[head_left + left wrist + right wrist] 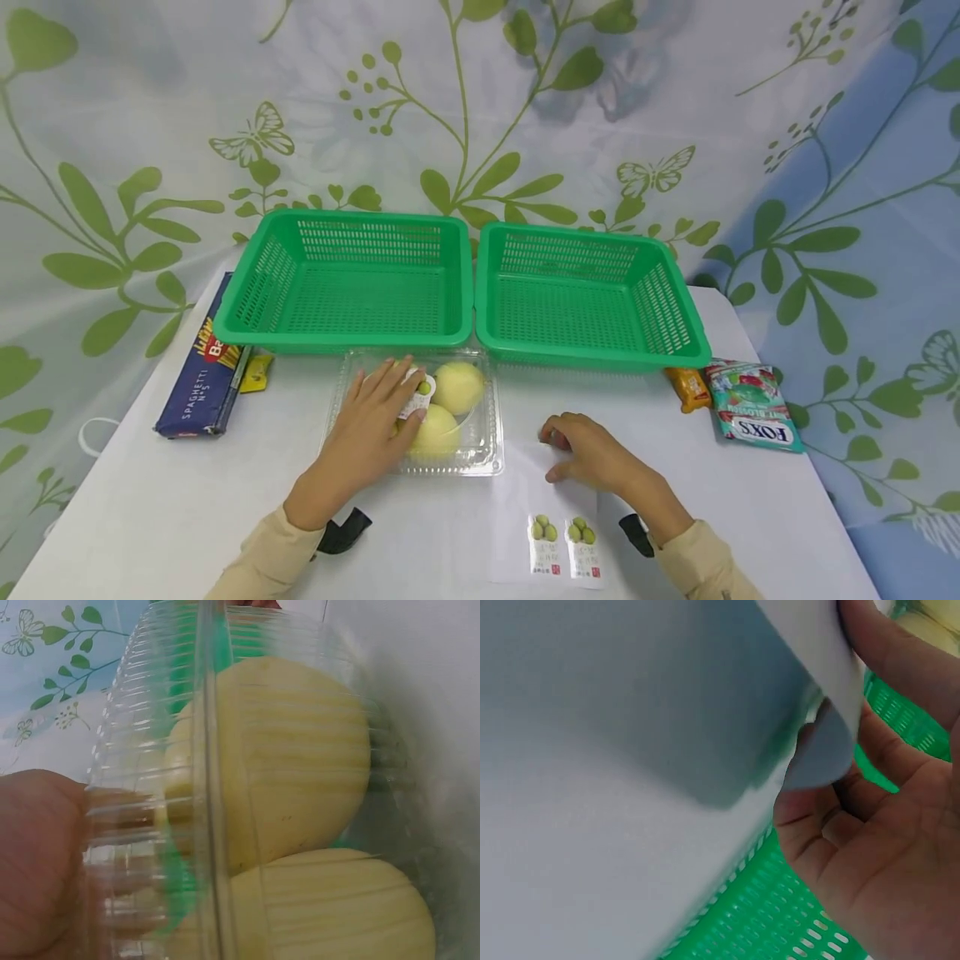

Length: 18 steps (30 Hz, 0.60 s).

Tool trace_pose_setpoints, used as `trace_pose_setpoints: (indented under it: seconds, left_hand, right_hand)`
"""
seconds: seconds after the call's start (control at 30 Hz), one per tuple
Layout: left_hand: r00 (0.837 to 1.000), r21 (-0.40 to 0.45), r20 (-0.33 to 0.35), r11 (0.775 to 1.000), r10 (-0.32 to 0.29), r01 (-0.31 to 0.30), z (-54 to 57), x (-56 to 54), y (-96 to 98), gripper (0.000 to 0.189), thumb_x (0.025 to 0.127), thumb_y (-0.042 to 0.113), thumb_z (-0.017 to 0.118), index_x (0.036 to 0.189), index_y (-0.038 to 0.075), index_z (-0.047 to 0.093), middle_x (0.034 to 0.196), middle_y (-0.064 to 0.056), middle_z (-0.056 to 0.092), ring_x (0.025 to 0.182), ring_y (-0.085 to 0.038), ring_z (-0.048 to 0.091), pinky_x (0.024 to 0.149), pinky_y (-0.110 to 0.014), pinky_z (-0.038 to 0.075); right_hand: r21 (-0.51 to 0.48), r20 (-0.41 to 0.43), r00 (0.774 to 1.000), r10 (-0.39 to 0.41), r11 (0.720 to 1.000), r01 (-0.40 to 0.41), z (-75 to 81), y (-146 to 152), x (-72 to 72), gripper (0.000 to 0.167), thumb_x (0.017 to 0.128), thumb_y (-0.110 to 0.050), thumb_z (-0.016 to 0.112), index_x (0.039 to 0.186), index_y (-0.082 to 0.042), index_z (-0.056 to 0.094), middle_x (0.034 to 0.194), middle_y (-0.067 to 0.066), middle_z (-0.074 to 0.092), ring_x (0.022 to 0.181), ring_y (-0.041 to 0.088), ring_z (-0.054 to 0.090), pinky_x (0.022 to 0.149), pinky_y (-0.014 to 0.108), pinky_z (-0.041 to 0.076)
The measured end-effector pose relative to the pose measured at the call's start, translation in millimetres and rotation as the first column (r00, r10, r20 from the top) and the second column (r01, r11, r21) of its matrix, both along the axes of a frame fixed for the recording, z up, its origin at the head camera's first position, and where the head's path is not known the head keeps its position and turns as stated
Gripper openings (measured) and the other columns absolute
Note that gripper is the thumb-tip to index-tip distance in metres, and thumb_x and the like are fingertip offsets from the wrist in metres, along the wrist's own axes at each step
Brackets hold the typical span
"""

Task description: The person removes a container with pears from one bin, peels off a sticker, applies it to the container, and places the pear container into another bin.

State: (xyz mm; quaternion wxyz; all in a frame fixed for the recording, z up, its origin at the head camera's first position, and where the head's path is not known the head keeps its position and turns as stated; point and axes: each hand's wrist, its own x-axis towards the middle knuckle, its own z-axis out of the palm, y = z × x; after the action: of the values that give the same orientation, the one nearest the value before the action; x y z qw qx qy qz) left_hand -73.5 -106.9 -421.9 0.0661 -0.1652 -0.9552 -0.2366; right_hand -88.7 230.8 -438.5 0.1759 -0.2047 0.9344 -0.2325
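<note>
A clear plastic clamshell box [487, 454] stands in front of the green baskets, with several pale yellow round fruits [459, 388] inside. On its lid is a white label [417, 397] with a fruit picture. My left hand [375, 425] rests flat over the lid, fingers extended across the label. Seen in the left wrist view, the fruits [292, 757] show through the ribbed plastic wall. To the right of the box, my right hand [592, 454] holds the edge of a white sticker sheet [821, 761], which curls between thumb and fingers. Two fruit labels [582, 546] remain near the sheet's front edge.
Two green baskets [367, 340] [592, 354] stand side by side at the back. On the left lie a blue spaghetti box [198, 392] and a small yellow packet [256, 373]. An orange packet [688, 389] and a Fox's candy bag [752, 406] lie on the right.
</note>
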Motion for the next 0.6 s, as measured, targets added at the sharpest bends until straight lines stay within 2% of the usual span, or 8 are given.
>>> trace_pose_setpoints:
  seconds: [0.13,0.27,0.4,0.5,0.6]
  left_hand:
    - [1.0,0.013,0.008,1.0,0.015,-0.015,1.6,0.4,-3.9,0.056,0.097,0.031,0.065,0.147,0.008,0.052,0.158,-0.017,0.041,0.149,-0.041,0.034,0.12,-0.067,0.023]
    - [0.999,-0.006,0.022,0.999,0.038,-0.038,3.4,2.0,-9.1,0.058,0.097,0.033,0.064,0.148,0.009,0.05,0.16,-0.018,0.039,0.15,-0.041,0.033,0.121,-0.064,0.022]
    - [0.997,-0.003,0.024,0.998,0.07,-0.07,3.3,5.6,-15.7,0.054,0.099,0.032,0.062,0.148,0.014,0.051,0.16,-0.016,0.04,0.15,-0.043,0.031,0.121,-0.067,0.018]
    - [0.996,0.031,0.025,0.995,0.091,-0.092,2.2,9.0,-21.2,0.05,0.099,0.028,0.062,0.147,0.017,0.053,0.16,-0.016,0.04,0.151,-0.044,0.029,0.118,-0.071,0.02]
    - [0.995,0.076,0.037,0.992,0.096,-0.098,1.1,11.5,-26.7,0.048,0.1,0.025,0.061,0.147,0.016,0.054,0.161,-0.019,0.035,0.152,-0.045,0.024,0.117,-0.072,0.023]
  right_hand:
    - [0.001,0.002,0.999,0.044,0.999,-0.044,2.1,8.9,-2.0,0.023,0.08,-0.019,0.084,0.093,-0.01,0.068,0.081,-0.004,0.051,0.078,0.009,0.043,0.068,0.023,0.037]
    - [0.015,0.043,0.997,0.071,0.997,-0.071,10.3,30.1,-10.2,0.017,0.084,-0.015,0.079,0.083,-0.01,0.063,0.073,-0.005,0.05,0.07,0.007,0.041,0.062,0.023,0.035]
    - [0.058,0.083,0.997,0.004,0.998,-0.009,17.7,55.6,-22.4,0.018,0.085,-0.012,0.078,0.079,-0.011,0.06,0.068,-0.004,0.048,0.067,0.009,0.042,0.059,0.024,0.034]
    - [0.094,0.08,0.995,-0.055,0.994,0.048,18.3,76.2,-30.7,0.018,0.085,-0.012,0.077,0.078,-0.011,0.061,0.068,-0.004,0.048,0.067,0.011,0.044,0.059,0.024,0.034]
    - [0.113,0.083,0.993,-0.081,0.991,0.071,16.1,98.1,-37.4,0.017,0.086,-0.015,0.077,0.08,-0.009,0.062,0.069,-0.003,0.05,0.068,0.012,0.046,0.059,0.025,0.034]
